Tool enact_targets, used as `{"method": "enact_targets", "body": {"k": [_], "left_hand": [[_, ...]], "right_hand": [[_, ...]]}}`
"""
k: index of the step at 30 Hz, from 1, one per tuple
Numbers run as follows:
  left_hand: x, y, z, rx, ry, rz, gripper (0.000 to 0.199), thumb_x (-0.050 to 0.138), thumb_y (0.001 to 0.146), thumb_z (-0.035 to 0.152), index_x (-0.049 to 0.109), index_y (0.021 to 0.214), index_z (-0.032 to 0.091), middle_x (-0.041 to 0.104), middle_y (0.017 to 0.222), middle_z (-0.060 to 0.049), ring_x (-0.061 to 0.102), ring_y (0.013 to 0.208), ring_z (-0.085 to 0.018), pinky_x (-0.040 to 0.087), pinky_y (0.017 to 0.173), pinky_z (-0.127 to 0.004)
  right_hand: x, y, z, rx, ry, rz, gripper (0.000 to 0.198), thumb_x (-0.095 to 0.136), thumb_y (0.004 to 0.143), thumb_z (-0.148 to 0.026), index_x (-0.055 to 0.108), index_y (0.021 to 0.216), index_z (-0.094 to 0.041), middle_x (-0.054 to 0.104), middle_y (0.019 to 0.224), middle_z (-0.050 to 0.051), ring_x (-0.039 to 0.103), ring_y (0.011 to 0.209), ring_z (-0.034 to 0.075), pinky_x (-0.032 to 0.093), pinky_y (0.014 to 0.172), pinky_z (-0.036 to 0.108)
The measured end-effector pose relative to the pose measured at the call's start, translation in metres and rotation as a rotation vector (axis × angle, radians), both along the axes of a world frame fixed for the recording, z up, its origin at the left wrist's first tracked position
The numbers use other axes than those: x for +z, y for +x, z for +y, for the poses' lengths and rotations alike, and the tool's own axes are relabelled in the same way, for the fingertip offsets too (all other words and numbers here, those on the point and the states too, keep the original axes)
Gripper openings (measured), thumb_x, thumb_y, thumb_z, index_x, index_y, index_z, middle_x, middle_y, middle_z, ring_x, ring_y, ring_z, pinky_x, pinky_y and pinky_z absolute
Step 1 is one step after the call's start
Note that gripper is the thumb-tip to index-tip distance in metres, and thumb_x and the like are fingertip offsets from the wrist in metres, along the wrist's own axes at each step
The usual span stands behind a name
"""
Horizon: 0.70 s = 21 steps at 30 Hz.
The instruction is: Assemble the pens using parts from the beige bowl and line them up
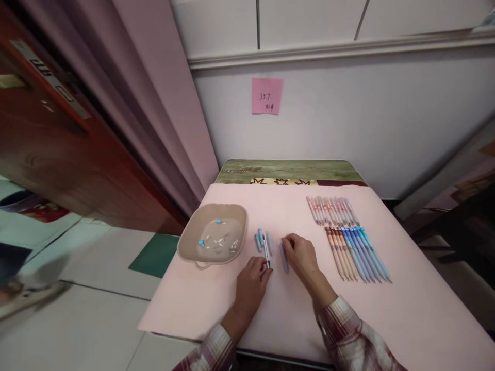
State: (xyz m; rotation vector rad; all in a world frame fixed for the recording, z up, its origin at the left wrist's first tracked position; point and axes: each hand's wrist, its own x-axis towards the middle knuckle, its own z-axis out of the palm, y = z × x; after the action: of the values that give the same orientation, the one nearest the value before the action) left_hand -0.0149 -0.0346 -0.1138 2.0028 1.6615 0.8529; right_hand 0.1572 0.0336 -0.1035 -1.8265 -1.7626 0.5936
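My left hand (pixel 252 281) has its thumb and fingers closed around the lower end of a slim pen refill (pixel 266 248) over the pink tabletop. My right hand (pixel 303 257) is curled in a pinch at the upper end of a translucent bluish pen barrel (pixel 284 259). Between the hands and a little farther back lies another pale blue barrel (pixel 269 243). Short blue pen parts (pixel 258 241) lie just left of the refill.
A beige plastic basin (pixel 211 260) stands at the left with small white and blue pieces inside. At the right are a row of pinkish pens (pixel 332 210) and, nearer, a row of brown and blue pens (pixel 358 255). A wall with a pink note (pixel 267 96) rises behind the table.
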Motion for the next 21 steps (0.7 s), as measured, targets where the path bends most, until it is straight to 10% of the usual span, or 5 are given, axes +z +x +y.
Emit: {"method": "enact_targets", "body": {"k": [14,21], "left_hand": [[-0.002,-0.008,0.0,0.122,0.06,-0.214,0.012,0.049,0.091,0.024,0.057,0.084,0.02,0.06,0.082,-0.002,0.058,0.076,-0.016,0.044,0.071,-0.028],[-0.005,-0.006,0.005,0.115,0.038,-0.222,0.01,0.051,0.09,0.023,0.059,0.084,0.02,0.061,0.082,-0.002,0.058,0.076,-0.016,0.044,0.071,-0.027]], "right_hand": [[0.013,0.015,-0.003,0.171,-0.26,-0.116,0.028,0.071,0.069,-0.048,0.068,0.06,-0.021,0.067,0.06,0.002,0.059,0.058,0.016,0.032,0.053,0.025],[0.012,0.008,-0.004,0.106,-0.16,-0.084,0.017,0.059,0.077,-0.031,0.065,0.065,-0.021,0.067,0.062,0.001,0.06,0.061,0.016,0.032,0.056,0.025]]}}
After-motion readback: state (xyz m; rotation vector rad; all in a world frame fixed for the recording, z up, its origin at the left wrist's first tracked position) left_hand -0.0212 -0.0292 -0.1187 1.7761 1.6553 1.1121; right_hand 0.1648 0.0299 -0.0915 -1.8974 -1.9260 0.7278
